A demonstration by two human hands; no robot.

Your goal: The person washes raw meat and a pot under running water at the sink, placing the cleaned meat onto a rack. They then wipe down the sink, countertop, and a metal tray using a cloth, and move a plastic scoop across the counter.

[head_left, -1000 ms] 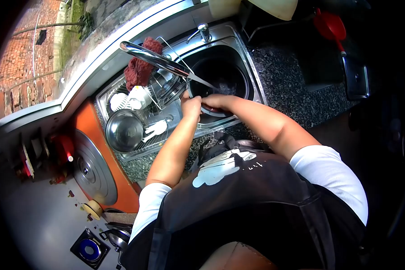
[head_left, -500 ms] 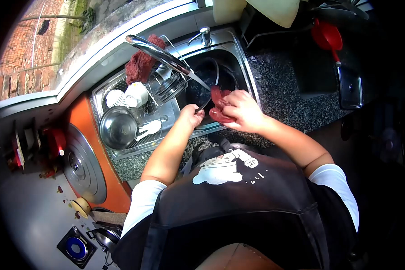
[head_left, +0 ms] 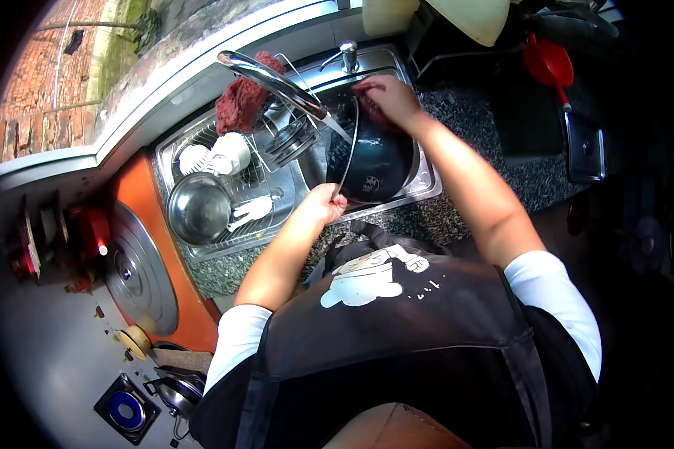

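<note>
A dark round pan (head_left: 382, 161) is tilted up on edge in the sink, its outer side and a small pale mark turned to the right. My left hand (head_left: 329, 203) pinches the pan's near rim, fingers closed. At the far side of the same pan, my right hand (head_left: 389, 101) is closed on a wet dark-red cloth (head_left: 372, 105), which presses against the pan near its far rim. Water runs from the curved chrome faucet (head_left: 277, 82) down to the pan's rim. Part of the cloth is hidden under my right hand.
Left of the sink (head_left: 427, 183), a drying rack holds white cups (head_left: 230, 154), a metal bowl (head_left: 200, 208) and stacked dishes (head_left: 288, 141). A reddish cloth (head_left: 240, 105) hangs behind them. A soap dispenser (head_left: 349, 56) stands at the back; a red-handled strainer (head_left: 548, 63) lies right.
The pan has turned up on edge, showing its outer side. My right hand has moved away from me with the cloth, to the pan's far side. My left hand keeps its rim grip.
</note>
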